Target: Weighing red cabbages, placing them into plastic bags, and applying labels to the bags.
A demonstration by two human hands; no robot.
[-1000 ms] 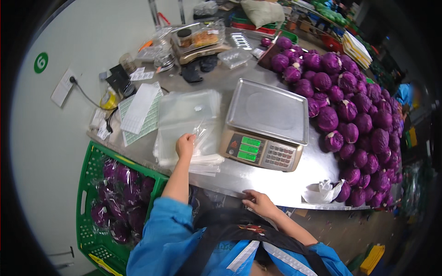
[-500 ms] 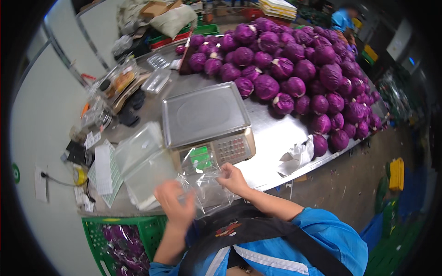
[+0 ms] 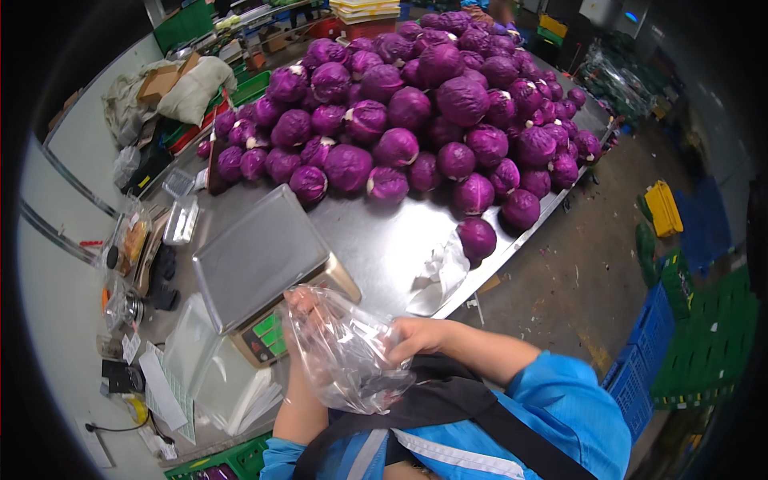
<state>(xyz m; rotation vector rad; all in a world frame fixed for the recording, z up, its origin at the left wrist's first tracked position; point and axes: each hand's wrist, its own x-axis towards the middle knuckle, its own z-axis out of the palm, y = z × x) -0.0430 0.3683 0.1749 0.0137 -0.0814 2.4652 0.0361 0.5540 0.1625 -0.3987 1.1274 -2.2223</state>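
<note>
My left hand (image 3: 302,308) shows through and above a crumpled clear plastic bag (image 3: 344,368), fingers curled on it in front of the scale. My right hand (image 3: 412,340) grips the bag's right side, with thumb bent over the film. The metal scale (image 3: 260,256) has a bare platform and lit green displays, partly hidden by the bag. Left of it lie flat clear bags (image 3: 192,344) and label sheets (image 3: 160,384). A large heap of purple cabbages (image 3: 408,108) covers the back of the steel table (image 3: 368,256), with a crumpled white bag (image 3: 440,272) at its front edge.
A green crate (image 3: 228,462) is at my lower left. Blue crates (image 3: 632,376) and green ones (image 3: 704,336) stand on the floor at right. Containers and tools (image 3: 132,264) clutter the table's left end. A partly visible person (image 3: 488,16) is beyond the heap.
My view has swung right toward the cabbages. The clear bag left the stack and is now bunched in both hands; my right hand rose from the table's edge to hold it.
</note>
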